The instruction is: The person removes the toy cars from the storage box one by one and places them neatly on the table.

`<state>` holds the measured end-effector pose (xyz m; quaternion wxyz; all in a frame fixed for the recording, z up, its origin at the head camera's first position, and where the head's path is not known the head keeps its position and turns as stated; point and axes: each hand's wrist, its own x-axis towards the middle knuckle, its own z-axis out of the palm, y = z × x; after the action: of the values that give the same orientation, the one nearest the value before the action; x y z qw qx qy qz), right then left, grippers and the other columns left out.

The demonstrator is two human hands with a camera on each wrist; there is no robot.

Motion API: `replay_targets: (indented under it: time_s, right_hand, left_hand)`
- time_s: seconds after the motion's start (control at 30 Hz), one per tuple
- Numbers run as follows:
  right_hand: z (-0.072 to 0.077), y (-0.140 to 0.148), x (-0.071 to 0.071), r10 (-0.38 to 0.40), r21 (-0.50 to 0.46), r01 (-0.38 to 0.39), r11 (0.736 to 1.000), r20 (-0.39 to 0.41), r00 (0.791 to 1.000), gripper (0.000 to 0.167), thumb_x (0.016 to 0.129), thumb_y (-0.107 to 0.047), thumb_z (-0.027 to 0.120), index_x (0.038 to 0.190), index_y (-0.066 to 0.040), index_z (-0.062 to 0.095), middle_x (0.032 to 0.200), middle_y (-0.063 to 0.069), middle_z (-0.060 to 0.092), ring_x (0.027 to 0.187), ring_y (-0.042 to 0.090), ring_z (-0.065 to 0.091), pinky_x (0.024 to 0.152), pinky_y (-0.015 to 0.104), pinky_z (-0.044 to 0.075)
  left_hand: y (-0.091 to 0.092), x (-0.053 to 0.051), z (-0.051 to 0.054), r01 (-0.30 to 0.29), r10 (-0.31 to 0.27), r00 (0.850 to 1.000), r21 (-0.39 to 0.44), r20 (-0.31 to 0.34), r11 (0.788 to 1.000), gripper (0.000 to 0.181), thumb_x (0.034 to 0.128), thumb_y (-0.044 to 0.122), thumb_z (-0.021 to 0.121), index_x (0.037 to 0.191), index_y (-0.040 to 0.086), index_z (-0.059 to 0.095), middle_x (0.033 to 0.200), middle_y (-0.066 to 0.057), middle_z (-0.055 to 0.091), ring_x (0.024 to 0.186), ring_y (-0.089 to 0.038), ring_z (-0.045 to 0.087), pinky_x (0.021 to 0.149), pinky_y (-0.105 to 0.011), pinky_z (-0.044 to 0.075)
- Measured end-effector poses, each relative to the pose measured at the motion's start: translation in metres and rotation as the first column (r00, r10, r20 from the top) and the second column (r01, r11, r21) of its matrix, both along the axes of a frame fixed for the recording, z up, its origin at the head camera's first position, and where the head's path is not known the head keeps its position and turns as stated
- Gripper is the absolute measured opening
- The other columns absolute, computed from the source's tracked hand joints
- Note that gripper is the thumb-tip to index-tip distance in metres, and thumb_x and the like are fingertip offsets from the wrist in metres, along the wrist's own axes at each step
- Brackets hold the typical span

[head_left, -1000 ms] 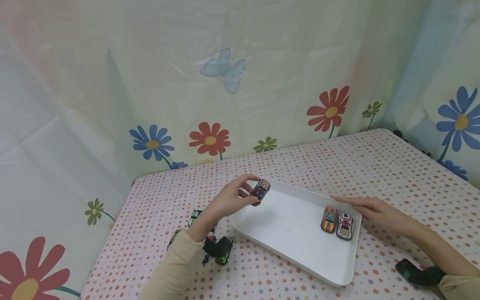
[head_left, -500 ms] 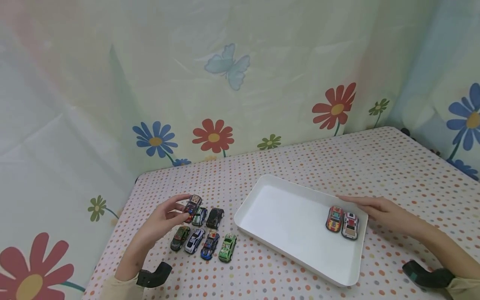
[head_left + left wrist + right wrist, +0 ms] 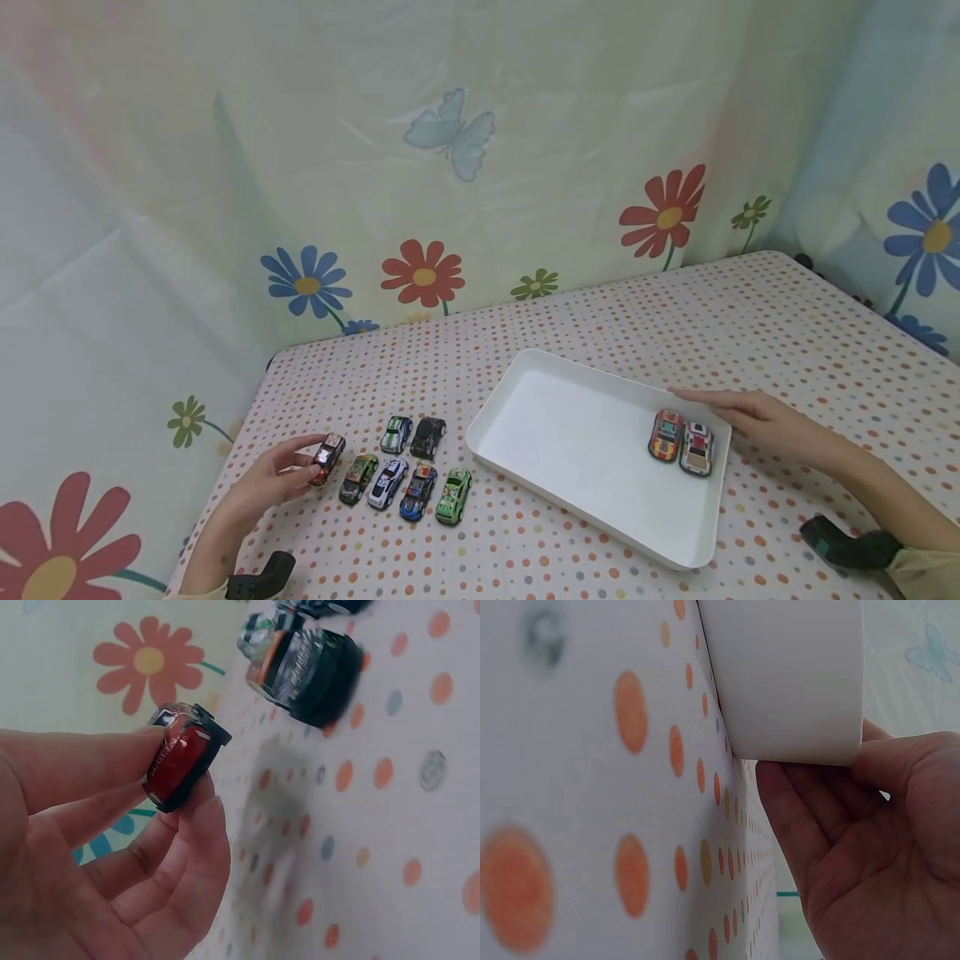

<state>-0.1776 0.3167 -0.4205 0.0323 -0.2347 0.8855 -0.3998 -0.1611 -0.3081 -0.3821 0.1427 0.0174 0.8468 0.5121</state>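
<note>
From my screen, I judge the step in hand to be placing or lifting one red toy car [image 3: 328,458], held toward the left edge of the table [image 3: 375,375], just beside the dark green car [image 3: 358,479]. To me, the next move calls for clearing that neighbour. The left hand [image 3: 273,479] reaches in low, thumb and fingers pinching the car (the wrist view suggests it's off the surface). The right hand [image 3: 765,425], fingers fairly straight, rests against the tray [image 3: 570,442] at its far right corner.
</note>
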Motion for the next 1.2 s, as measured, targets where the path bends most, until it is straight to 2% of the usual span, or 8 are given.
replay_targets:
  time_s: [0.27, 0.4, 0.53, 0.63, 0.77, 1.0, 1.1, 1.2]
  right_hand:
    - [-0.001, 0.000, -0.001, 0.026, -0.023, -0.026, 0.999, -0.009, 1.000, 0.036, 0.101, -0.008, 0.040, 0.135, -0.013, 0.052, 0.136, 0.004, 0.048, 0.114, -0.014, 0.032, 0.085, 0.011, 0.035]
    - [-0.001, 0.000, -0.001, 0.026, -0.024, -0.026, 0.999, -0.004, 1.000, 0.036, 0.101, -0.008, 0.040, 0.135, -0.013, 0.052, 0.136, 0.005, 0.048, 0.114, -0.014, 0.032, 0.086, 0.012, 0.035]
    - [-0.001, 0.000, -0.001, 0.019, -0.018, -0.019, 1.000, -0.006, 1.000, 0.036, 0.101, -0.009, 0.040, 0.135, -0.012, 0.052, 0.136, 0.006, 0.048, 0.114, -0.014, 0.032, 0.085, 0.012, 0.036]
    - [-0.001, 0.000, -0.001, 0.014, -0.016, -0.014, 1.000, -0.007, 1.000, 0.035, 0.101, -0.009, 0.040, 0.134, -0.011, 0.052, 0.135, 0.007, 0.048, 0.113, -0.014, 0.032, 0.085, 0.012, 0.037]
    - [-0.001, 0.001, -0.001, 0.004, -0.002, -0.004, 1.000, -0.001, 1.000, 0.035, 0.101, -0.009, 0.041, 0.134, -0.010, 0.053, 0.135, 0.004, 0.048, 0.112, -0.015, 0.032, 0.085, 0.014, 0.038]
    - [-0.001, 0.000, -0.001, 0.010, 0.007, -0.010, 1.000, -0.039, 0.999, 0.035, 0.100, -0.007, 0.041, 0.133, -0.010, 0.054, 0.134, 0.011, 0.049, 0.113, -0.014, 0.032, 0.086, 0.012, 0.036]
    - [0.000, -0.001, 0.000, -0.002, 0.022, 0.003, 1.000, -0.026, 1.000, 0.035, 0.101, -0.007, 0.041, 0.133, -0.010, 0.053, 0.134, 0.014, 0.048, 0.112, -0.015, 0.032, 0.086, 0.014, 0.037]
    - [0.001, -0.002, 0.000, -0.006, 0.030, 0.007, 1.000, -0.013, 1.000, 0.035, 0.101, -0.009, 0.041, 0.134, -0.008, 0.052, 0.134, 0.018, 0.047, 0.112, -0.015, 0.031, 0.088, 0.024, 0.042]
  left_hand:
    - [-0.004, -0.002, -0.013, 0.026, -0.026, 0.999, -0.004, 0.042, 1.000, 0.052, 0.0921, 0.008, 0.059, 0.136, -0.008, 0.037, 0.095, -0.012, 0.055, 0.081, -0.021, 0.058, 0.065, -0.032, 0.051]
    - [-0.004, -0.002, -0.018, 0.027, -0.025, 0.999, -0.066, 0.029, 0.997, 0.049, 0.0918, 0.007, 0.059, 0.134, -0.009, 0.040, 0.092, -0.011, 0.056, 0.079, -0.022, 0.056, 0.064, -0.032, 0.050]
    - [0.001, -0.001, -0.020, -0.031, 0.028, 0.999, -0.163, -0.016, 0.986, 0.046, 0.0888, 0.006, 0.062, 0.131, -0.007, 0.047, 0.092, -0.011, 0.056, 0.077, -0.022, 0.056, 0.059, -0.032, 0.048]
    - [0.007, 0.001, -0.019, -0.090, 0.082, 0.996, -0.219, -0.045, 0.972, 0.044, 0.0867, 0.005, 0.064, 0.128, -0.005, 0.051, 0.093, -0.011, 0.055, 0.077, -0.021, 0.056, 0.059, -0.033, 0.048]
    - [0.014, 0.003, -0.017, -0.130, 0.107, 0.990, -0.284, -0.096, 0.950, 0.043, 0.0850, 0.005, 0.066, 0.124, -0.006, 0.053, 0.091, -0.011, 0.055, 0.075, -0.021, 0.056, 0.057, -0.033, 0.048]
    - [0.026, 0.003, -0.012, -0.151, 0.083, 0.984, -0.502, -0.155, 0.851, 0.039, 0.0834, 0.011, 0.068, 0.119, -0.003, 0.058, 0.085, -0.007, 0.057, 0.077, -0.022, 0.054, 0.063, -0.036, 0.044]
    - [0.028, 0.003, -0.012, -0.152, 0.084, 0.984, -0.511, -0.155, 0.846, 0.039, 0.0833, 0.010, 0.067, 0.119, -0.003, 0.057, 0.084, -0.006, 0.055, 0.073, -0.020, 0.051, 0.061, -0.034, 0.041]
    - [0.026, 0.005, -0.008, -0.136, 0.062, 0.986, -0.517, -0.157, 0.845, 0.040, 0.0847, 0.011, 0.067, 0.120, -0.004, 0.056, 0.087, -0.007, 0.056, 0.076, -0.021, 0.054, 0.061, -0.035, 0.043]
